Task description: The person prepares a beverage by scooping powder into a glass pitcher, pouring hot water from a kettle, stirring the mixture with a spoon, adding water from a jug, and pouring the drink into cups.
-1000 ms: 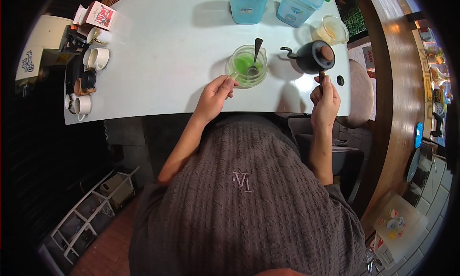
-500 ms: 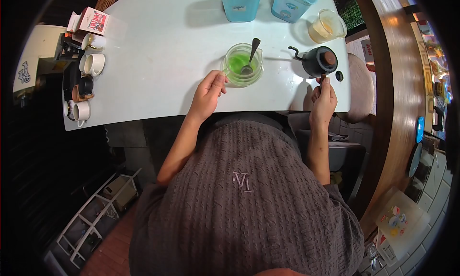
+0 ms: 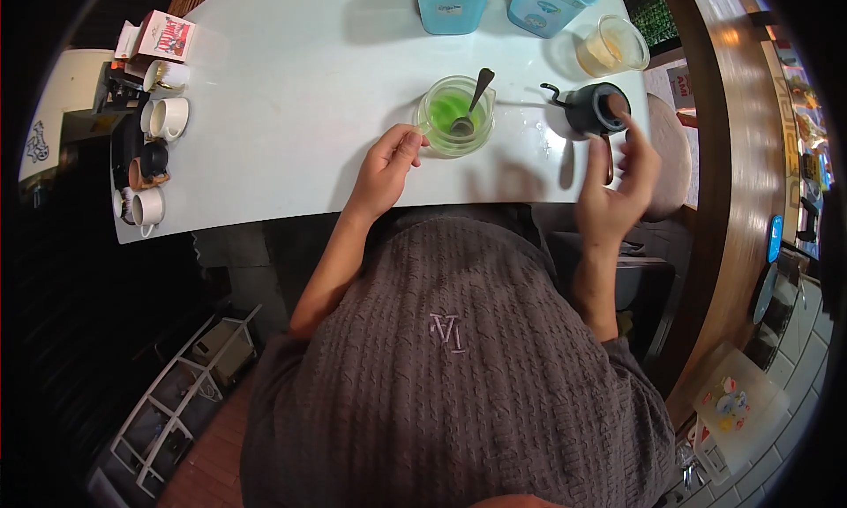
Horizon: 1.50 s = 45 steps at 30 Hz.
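My left hand (image 3: 391,168) is closed around the handle of a clear glass pitcher (image 3: 430,144) standing on the table. Bright green liquid (image 3: 447,111) lies inside it, and a metal spoon (image 3: 481,86) leans against the rim. At the right, a black gooseneck kettle (image 3: 587,111) rests on the table, its thin spout pointing left. My right hand (image 3: 618,186), slightly blurred, hovers at the kettle's handle side with thumb and fingers apart. Its fingertips overlap the brown lid knob in view; I cannot tell whether they touch it.
Two light-blue tubs (image 3: 454,9) stand at the far side of the white table (image 3: 273,120). A clear plastic container (image 3: 613,49) sits behind the kettle. White cups (image 3: 168,118) and a red-and-white box (image 3: 168,37) line the left edge. A stool (image 3: 669,159) is beyond the right edge.
My right hand has let go of the kettle's handle, and its fingers have spread and moved up toward the lid. My left hand keeps its grip on the pitcher. The view has shifted slightly.
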Each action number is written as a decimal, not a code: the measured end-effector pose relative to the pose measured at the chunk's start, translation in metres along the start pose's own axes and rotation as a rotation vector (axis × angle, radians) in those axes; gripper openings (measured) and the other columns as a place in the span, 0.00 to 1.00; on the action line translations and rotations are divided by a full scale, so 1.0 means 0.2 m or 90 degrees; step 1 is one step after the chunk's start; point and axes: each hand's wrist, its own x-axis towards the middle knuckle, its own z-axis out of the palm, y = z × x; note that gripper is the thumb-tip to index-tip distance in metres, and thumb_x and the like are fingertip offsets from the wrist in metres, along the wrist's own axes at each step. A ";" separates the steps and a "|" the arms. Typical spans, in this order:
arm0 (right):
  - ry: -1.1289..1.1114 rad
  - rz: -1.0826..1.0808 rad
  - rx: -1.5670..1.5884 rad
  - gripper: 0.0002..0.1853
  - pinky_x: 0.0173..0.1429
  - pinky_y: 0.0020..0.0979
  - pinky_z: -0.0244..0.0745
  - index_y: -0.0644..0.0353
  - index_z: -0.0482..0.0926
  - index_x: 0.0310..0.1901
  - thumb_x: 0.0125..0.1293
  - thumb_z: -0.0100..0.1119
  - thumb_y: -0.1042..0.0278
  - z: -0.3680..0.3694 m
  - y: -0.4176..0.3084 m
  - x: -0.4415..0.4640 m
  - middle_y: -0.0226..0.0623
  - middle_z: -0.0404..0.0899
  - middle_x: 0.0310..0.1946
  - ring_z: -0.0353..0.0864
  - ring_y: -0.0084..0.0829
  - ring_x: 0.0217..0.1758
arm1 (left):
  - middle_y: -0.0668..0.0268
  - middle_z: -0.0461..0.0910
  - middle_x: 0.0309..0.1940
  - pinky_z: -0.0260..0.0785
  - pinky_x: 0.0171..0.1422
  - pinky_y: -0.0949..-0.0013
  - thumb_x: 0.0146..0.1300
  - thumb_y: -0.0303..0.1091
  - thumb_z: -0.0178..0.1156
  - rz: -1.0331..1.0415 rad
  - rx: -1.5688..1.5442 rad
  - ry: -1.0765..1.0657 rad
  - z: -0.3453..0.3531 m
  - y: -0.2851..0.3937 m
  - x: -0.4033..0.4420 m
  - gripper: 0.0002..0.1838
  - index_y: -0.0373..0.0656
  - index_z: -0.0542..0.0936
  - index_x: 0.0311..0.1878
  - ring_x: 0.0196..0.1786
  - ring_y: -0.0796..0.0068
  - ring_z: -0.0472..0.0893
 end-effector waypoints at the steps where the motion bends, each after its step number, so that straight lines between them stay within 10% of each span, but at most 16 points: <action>1: -0.058 -0.003 0.092 0.24 0.33 0.24 0.65 0.62 0.76 0.53 0.53 0.70 0.71 0.09 0.01 -0.02 0.33 0.72 0.33 0.69 0.22 0.30 | 0.73 0.75 0.32 0.63 0.40 0.79 0.73 0.43 0.49 0.002 0.002 -0.016 -0.01 -0.01 0.01 0.15 0.41 0.76 0.42 0.33 0.85 0.70; 4: -0.234 -0.109 0.037 0.27 0.38 0.34 0.71 0.65 0.74 0.54 0.54 0.70 0.64 0.28 -0.12 0.01 0.42 0.73 0.31 0.74 0.37 0.33 | 0.73 0.74 0.31 0.64 0.40 0.79 0.73 0.43 0.50 -0.012 -0.020 -0.047 -0.04 -0.01 0.03 0.15 0.40 0.76 0.41 0.33 0.84 0.70; 10: -0.300 0.071 0.026 0.16 0.40 0.30 0.68 0.58 0.82 0.48 0.60 0.65 0.62 0.54 -0.09 0.04 0.37 0.72 0.28 0.72 0.30 0.34 | 0.71 0.74 0.31 0.65 0.40 0.77 0.72 0.43 0.50 -0.018 0.030 -0.067 -0.07 0.04 0.05 0.16 0.38 0.76 0.40 0.33 0.82 0.71; 21: -0.225 -0.056 -0.050 0.04 0.45 0.34 0.55 0.52 0.85 0.33 0.57 0.67 0.64 0.46 -0.17 -0.02 0.22 0.76 0.25 0.66 0.30 0.36 | 0.66 0.78 0.32 0.66 0.41 0.74 0.72 0.43 0.51 0.002 0.102 -0.150 -0.15 0.08 0.12 0.17 0.35 0.78 0.42 0.35 0.77 0.73; 45: -0.236 -0.092 -0.207 0.07 0.47 0.36 0.58 0.55 0.83 0.38 0.63 0.58 0.65 0.46 -0.32 0.00 0.27 0.81 0.29 0.69 0.34 0.37 | 0.66 0.76 0.28 0.67 0.41 0.71 0.72 0.47 0.49 -0.036 0.142 -0.261 -0.24 0.08 0.25 0.19 0.38 0.77 0.42 0.32 0.75 0.74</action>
